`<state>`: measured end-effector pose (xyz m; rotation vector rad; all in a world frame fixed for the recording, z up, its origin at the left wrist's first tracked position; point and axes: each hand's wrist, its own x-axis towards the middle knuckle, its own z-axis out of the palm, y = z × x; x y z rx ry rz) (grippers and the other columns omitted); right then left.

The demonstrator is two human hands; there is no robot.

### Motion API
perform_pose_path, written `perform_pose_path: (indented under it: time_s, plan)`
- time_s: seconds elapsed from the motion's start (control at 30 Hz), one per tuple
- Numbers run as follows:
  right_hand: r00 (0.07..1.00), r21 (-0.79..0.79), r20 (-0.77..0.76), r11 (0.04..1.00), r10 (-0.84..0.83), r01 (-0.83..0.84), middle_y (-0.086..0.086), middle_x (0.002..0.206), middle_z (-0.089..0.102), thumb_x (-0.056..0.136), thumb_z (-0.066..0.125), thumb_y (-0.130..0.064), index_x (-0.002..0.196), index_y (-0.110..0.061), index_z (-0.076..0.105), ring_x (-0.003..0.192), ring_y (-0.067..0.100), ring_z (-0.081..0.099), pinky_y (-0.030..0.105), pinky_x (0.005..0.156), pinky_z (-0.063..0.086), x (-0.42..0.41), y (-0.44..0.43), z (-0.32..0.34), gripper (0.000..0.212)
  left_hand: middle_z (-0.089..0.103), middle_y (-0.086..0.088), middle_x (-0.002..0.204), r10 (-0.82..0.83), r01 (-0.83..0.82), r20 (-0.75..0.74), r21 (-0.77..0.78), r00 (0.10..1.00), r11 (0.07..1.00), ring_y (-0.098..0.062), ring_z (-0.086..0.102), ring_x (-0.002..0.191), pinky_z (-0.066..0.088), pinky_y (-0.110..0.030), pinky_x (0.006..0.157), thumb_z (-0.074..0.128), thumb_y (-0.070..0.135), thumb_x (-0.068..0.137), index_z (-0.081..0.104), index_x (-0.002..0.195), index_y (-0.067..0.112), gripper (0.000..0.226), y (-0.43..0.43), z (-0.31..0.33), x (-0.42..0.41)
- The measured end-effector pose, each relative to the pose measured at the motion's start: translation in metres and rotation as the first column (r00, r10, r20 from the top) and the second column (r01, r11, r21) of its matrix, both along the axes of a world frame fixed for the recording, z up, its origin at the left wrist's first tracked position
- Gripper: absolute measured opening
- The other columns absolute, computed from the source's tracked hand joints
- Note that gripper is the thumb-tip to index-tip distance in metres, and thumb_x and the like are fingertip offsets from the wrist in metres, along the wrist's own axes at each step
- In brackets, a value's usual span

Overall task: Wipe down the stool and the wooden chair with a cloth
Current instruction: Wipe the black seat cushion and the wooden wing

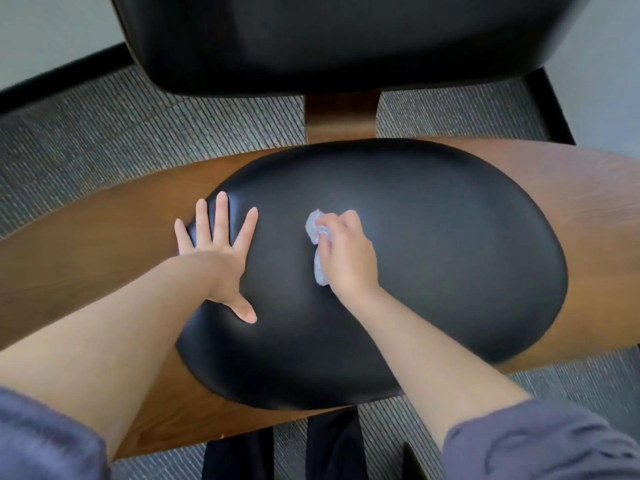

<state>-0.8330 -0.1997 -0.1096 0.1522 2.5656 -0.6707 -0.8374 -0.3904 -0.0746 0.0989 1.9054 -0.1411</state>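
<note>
Head view, looking straight down over the seat.

1. Wooden chair [571, 209]: fills most of the frame. The brown curved shell runs from the left edge to the right edge. A black seat cushion [443, 258] lies on it at centre. A black padded backrest [329, 39] spans the top of the frame. A narrow wooden upright [341, 116] joins the two at upper centre.

2. Cloth [314, 226]: small, pale blue-white, crumpled. It sits on the seat cushion just left of frame centre, pressed to the black surface. One bunch shows above the fingers, and a tail trails down along the left side of the hand.

3. Right grip [346, 254]: a bare hand, knuckles up, fingers curled around the cloth and clasping it. The forearm enters from the lower right.

4. Left grip [214, 251]: a bare hand, spread wide with straight fingers. The palm lies flat on the left edge of the seat cushion and holds nothing. The thumb points toward the bottom of the frame. It is near the cloth but not touching it.

5. Sleeves: grey-purple, pushed up the arms, one in the lower left corner [41, 441] and one in the lower right [540, 441].

6. Carpet [138, 126]: grey and ribbed, seen on either side of the wooden upright and along the bottom. A black baseboard [69, 71] crosses the upper left below a pale wall [52, 26].

7. Dark trouser legs [332, 445]: bottom centre, below the front edge of the shell.
</note>
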Motion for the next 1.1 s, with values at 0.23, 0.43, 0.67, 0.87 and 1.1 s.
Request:
perform_pose_path:
  time_s: [0.23,0.43,0.67,0.87,1.1]
  plan:
    - [0.995,-0.069,0.007,0.992,0.102,-0.102,0.002,0.108,0.043,0.095,0.041,-0.009,0.11,-0.019,0.06,0.08,0.029,0.055,0.04,0.068,0.05,0.0,-0.028,0.0,0.026,-0.054,-0.02,0.136,0.025,-0.022,0.061,-0.047,0.998,0.999,-0.047,-0.044,0.127,-0.008,-0.066,0.11,0.078,0.071,0.054,-0.053,0.117,0.023,0.153,0.006,0.001,-0.004]
    - [0.997,0.068,-0.016,0.994,-0.082,0.083,0.0,0.106,0.044,0.09,0.042,-0.01,0.104,-0.022,0.06,0.079,0.029,0.055,0.043,0.069,0.053,-0.072,0.008,-0.015,0.026,-0.056,-0.02,0.135,0.04,-0.038,0.07,-0.032,0.997,0.999,-0.048,-0.045,0.125,-0.009,-0.067,0.109,0.079,0.072,0.051,-0.055,0.114,0.023,0.156,0.003,0.0,-0.003]
    - [0.988,-0.224,0.087,0.969,0.13,-0.107,0.0,0.09,0.055,0.089,0.044,-0.031,0.09,-0.019,0.051,0.078,0.021,0.052,0.04,0.067,0.043,-0.062,-0.039,-0.003,0.014,-0.06,-0.02,0.123,0.052,-0.049,0.094,-0.031,0.994,0.998,-0.048,-0.048,0.122,-0.009,-0.069,0.109,0.079,0.072,0.051,-0.056,0.112,0.023,0.155,0.003,-0.002,-0.006]
    - [0.887,-0.231,0.2,0.86,-0.416,0.455,0.005,0.067,0.053,0.074,0.045,-0.037,0.078,-0.02,0.042,0.058,0.025,0.047,0.039,0.058,0.039,-0.112,-0.036,-0.021,0.017,-0.057,-0.021,0.13,0.047,-0.041,0.119,-0.052,0.992,0.998,-0.049,-0.047,0.122,-0.008,-0.071,0.108,0.079,0.071,0.052,-0.056,0.11,0.022,0.155,0.005,-0.007,-0.006]
    - [0.955,-0.179,0.298,0.982,-0.005,0.061,0.002,0.074,0.062,0.078,0.041,-0.023,0.097,-0.012,0.051,0.05,0.019,0.056,0.027,0.045,0.035,-0.128,-0.071,-0.018,0.024,-0.06,-0.02,0.12,0.05,-0.038,0.133,-0.085,0.99,0.996,-0.049,-0.048,0.122,-0.009,-0.071,0.107,0.079,0.071,0.053,-0.058,0.105,0.021,0.154,0.007,-0.006,-0.008]
